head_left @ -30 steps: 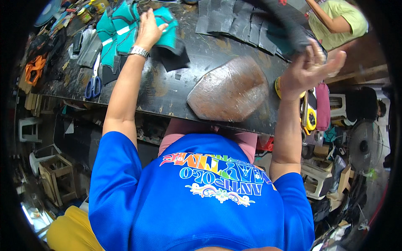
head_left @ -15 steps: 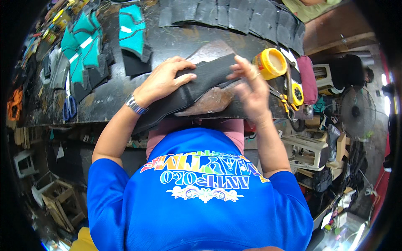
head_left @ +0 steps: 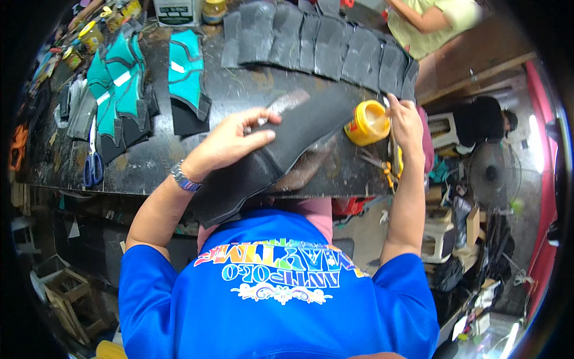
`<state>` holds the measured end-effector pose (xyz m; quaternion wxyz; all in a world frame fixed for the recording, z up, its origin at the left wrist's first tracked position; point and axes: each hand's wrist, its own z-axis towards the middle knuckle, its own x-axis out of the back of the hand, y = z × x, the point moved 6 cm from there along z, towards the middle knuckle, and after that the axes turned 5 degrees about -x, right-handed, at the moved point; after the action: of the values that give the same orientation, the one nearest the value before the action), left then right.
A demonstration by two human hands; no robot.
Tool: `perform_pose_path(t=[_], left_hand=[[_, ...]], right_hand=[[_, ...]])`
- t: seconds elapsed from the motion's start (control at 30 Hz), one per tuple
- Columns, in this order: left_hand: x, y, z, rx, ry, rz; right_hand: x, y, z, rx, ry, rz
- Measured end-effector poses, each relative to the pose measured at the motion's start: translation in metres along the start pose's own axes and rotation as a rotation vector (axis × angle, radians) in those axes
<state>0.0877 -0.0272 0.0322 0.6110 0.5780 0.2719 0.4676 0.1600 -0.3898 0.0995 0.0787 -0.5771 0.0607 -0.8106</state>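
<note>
My left hand (head_left: 230,140) grips a long black padded fabric piece (head_left: 299,134), thumb and fingers pinching its upper edge. That piece slants across a worn brown slab (head_left: 305,170) and hangs past the table's near edge. My right hand (head_left: 406,122) is raised just right of an uncapped yellow jar (head_left: 366,125) with pale contents. Its fingers are closed; whatever they hold, if anything, is too small to make out. Orange-handled scissors (head_left: 385,170) lie below the jar, partly behind my right forearm.
Overlapping black pieces (head_left: 317,45) line the table's far side. Teal-and-black pieces (head_left: 186,66) and blue-handled scissors (head_left: 93,164) lie at left. Another person's arm (head_left: 424,18) shows at far right. A fan (head_left: 493,173) stands beyond the table's right end.
My right hand has left the black piece and moved right and up beside the jar. My left hand keeps its hold. The whole view has shifted, showing more of the table's far side.
</note>
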Motion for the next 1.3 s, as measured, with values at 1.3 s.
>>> perform_pose_path(t=[1.3], left_hand=[[-0.048,-0.064,0.09,-0.267,-0.36,0.922]], right_hand=[[-0.116,-0.111,-0.111,0.109,-0.205,0.034]])
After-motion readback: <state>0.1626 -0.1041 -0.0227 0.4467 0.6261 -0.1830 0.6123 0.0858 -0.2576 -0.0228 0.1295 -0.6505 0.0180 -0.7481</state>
